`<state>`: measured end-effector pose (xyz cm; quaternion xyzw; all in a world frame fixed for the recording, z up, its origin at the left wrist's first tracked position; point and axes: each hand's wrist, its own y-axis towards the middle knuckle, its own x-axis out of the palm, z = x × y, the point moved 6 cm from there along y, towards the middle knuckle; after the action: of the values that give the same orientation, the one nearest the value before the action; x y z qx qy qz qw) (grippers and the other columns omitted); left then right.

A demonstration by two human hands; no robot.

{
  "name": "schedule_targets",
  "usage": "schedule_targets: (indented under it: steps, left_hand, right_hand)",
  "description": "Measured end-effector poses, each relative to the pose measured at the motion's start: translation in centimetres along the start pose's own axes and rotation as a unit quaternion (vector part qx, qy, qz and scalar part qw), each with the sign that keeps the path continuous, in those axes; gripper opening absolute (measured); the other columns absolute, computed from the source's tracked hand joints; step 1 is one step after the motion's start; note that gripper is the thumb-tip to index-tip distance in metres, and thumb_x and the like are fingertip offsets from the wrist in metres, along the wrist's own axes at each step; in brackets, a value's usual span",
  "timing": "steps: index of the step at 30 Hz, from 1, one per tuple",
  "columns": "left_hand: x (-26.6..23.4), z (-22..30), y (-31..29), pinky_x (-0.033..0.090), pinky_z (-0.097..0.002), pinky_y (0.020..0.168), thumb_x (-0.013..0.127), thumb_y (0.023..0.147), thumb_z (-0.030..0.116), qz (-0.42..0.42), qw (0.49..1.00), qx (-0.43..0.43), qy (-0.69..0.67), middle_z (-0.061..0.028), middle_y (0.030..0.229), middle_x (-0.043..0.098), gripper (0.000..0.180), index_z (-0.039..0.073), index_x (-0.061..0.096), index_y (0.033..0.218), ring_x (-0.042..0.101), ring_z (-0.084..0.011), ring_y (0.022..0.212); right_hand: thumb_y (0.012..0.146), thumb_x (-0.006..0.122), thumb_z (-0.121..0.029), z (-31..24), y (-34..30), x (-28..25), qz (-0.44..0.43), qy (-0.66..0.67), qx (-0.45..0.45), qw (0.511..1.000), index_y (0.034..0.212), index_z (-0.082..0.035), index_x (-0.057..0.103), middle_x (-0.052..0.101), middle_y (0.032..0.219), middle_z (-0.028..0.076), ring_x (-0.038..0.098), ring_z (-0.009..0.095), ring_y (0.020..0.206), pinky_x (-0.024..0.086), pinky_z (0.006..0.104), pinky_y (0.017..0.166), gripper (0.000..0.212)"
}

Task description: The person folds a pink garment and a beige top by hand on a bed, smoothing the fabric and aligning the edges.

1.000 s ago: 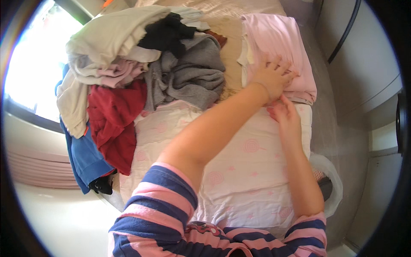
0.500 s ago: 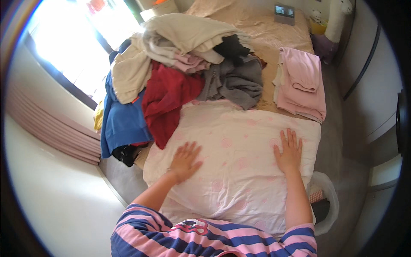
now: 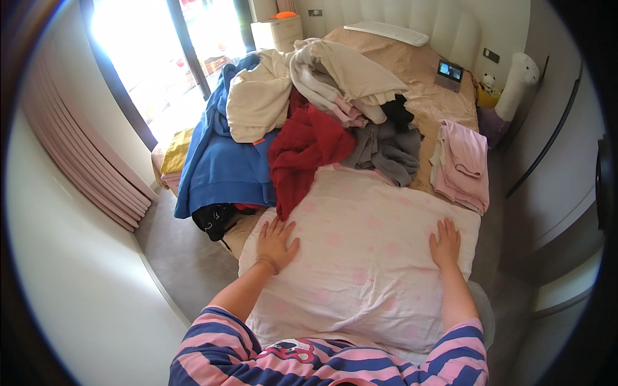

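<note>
A white blanket (image 3: 347,270) with a faint pink print lies spread over the near end of the bed, with soft creases across it. My left hand (image 3: 277,247) rests flat near its left edge, fingers spread, the fingertips close to the lower end of a red garment (image 3: 302,151). Near the right edge my right hand (image 3: 445,244) also lies flat, fingers pointing away from me. Neither hand grips anything. Just beyond the blanket a grey garment (image 3: 386,154) lies crumpled.
Blue (image 3: 228,170) and cream garments (image 3: 257,103) are heaped at the far left. Folded pink clothes (image 3: 460,170) lie at the right bed edge. Farther back stand a small screen (image 3: 449,74) and a long white plush toy (image 3: 517,90). A translucent bag (image 3: 481,312) sits beside my right forearm.
My view has tilted up, showing more of the far bed. Both hands have shifted outward on the blanket, the left one closer to its left edge and the red garment.
</note>
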<state>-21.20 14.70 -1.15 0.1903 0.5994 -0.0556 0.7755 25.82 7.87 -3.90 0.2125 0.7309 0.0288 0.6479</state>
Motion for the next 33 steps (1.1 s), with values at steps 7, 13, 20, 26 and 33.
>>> schedule_targets:
  steps: [7, 13, 20, 26, 33]
  left_hand:
    - [0.4, -0.3, -0.3, 0.02, -0.0446, 0.112, 0.055, 0.082, 0.032, 0.054, 0.996, 0.014, -0.067, -0.0133, 0.13, 0.052, 0.047, 0.012, 0.056, 0.124, 0.039, -0.0303, 0.129]
    - [0.7, -1.4, -0.5, 0.021, -0.0442, 0.112, 0.055, 0.08, 0.031, 0.066, 0.995, 0.003, -0.076, -0.0126, 0.128, 0.053, 0.046, 0.01, 0.059, 0.121, 0.04, -0.0282, 0.129]
    - [0.1, -1.1, -0.8, 0.023, -0.0444, 0.111, 0.057, 0.078, 0.027, 0.095, 0.989, 0.02, -0.109, -0.0137, 0.127, 0.054, 0.045, 0.01, 0.059, 0.12, 0.041, -0.0289, 0.127]
    - [0.2, -1.2, -0.8, 0.023, -0.0441, 0.111, 0.055, 0.079, 0.028, 0.097, 0.991, 0.022, -0.094, -0.0129, 0.125, 0.054, 0.043, 0.008, 0.06, 0.117, 0.041, -0.0281, 0.128]
    - [0.5, -1.4, -0.6, 0.023, -0.0441, 0.111, 0.055, 0.078, 0.028, 0.099, 0.99, 0.023, -0.095, -0.013, 0.124, 0.055, 0.044, 0.008, 0.06, 0.117, 0.041, -0.0285, 0.128]
  right_hand:
    - [0.074, 0.063, -0.016, -3.9, 11.7, -1.8, -0.14, -0.129, -0.064, 0.98, 0.089, -0.001, 0.066, 0.061, 0.101, 0.02, 0.061, 0.036, 0.087, 0.048, 0.0476, 0.074, 0.022]
    - [0.073, 0.064, -0.011, -25.3, 21.5, -9.3, 0.182, 0.012, -0.303, 0.935, 0.102, -0.01, 0.067, 0.043, 0.139, 0.01, 0.032, 0.029, 0.134, 0.031, 0.0435, 0.106, 0.029]
    - [0.084, 0.055, -0.02, -30.9, 27.9, -8.4, 0.204, -0.08, -0.245, 0.944, 0.105, -0.01, 0.067, 0.045, 0.14, 0.006, 0.03, 0.023, 0.137, 0.019, 0.0473, 0.113, 0.026]
    - [0.09, 0.045, -0.017, -29.7, 24.6, -8.1, 0.127, 0.184, -0.247, 0.943, 0.083, -0.001, 0.062, 0.063, 0.089, 0.018, 0.059, 0.039, 0.085, 0.046, 0.0438, 0.085, 0.024]
    - [0.081, 0.054, -0.009, -21.5, 8.1, -4.3, -0.178, 0.401, -0.15, 0.886, 0.078, -0.003, 0.066, 0.064, 0.073, 0.007, 0.059, 0.014, 0.069, 0.046, 0.0295, 0.062, 0.014]
